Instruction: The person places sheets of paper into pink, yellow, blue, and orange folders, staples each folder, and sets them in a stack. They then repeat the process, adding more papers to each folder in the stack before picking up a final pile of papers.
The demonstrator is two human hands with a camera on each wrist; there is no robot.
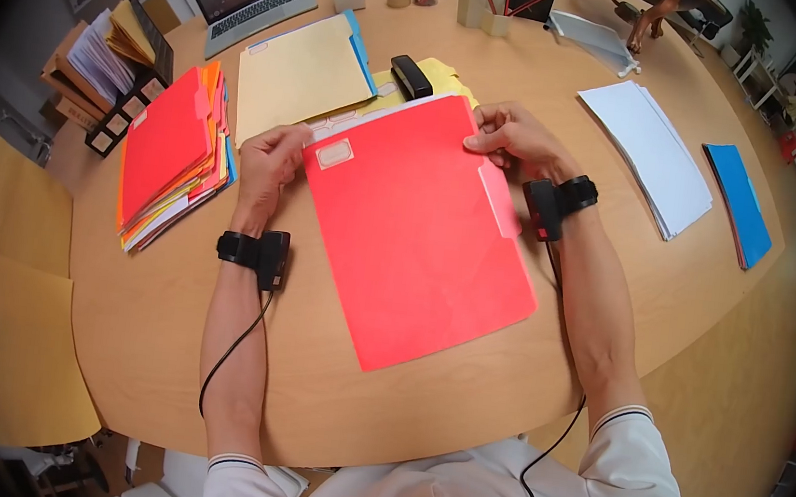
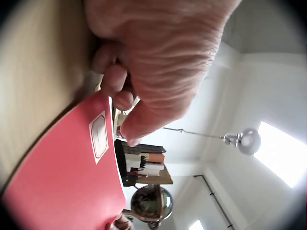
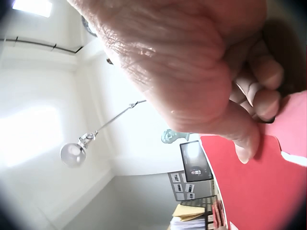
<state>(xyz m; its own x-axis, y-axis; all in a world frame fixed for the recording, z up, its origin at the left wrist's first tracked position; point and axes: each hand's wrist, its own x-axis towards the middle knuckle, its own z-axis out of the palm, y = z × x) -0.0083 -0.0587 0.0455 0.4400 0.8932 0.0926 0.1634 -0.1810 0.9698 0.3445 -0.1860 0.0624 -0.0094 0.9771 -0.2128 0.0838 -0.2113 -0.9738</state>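
A red file folder [image 1: 418,241] is held tilted over the near part of the desk, its tab on the right and a small label at its upper left. White sheets show along its top edge. My left hand [image 1: 270,172] pinches the upper left corner, fingertips [image 2: 115,79] close to the labelled corner in the left wrist view. My right hand [image 1: 521,140] grips the upper right corner, the thumb [image 3: 245,143] lying on the red front and the other fingers curled behind. Just beyond the folder's top edge are a black stapler-like object [image 1: 411,77] and yellow folders [image 1: 450,79].
To the left lies a pile of coloured folders [image 1: 166,151], beside an upright file holder [image 1: 126,113]. A tan folder [image 1: 300,73] lies before the laptop [image 1: 249,0]. White paper [image 1: 645,158] and a blue folder [image 1: 738,202] are at right. Pen cups [image 1: 487,6] stand behind.
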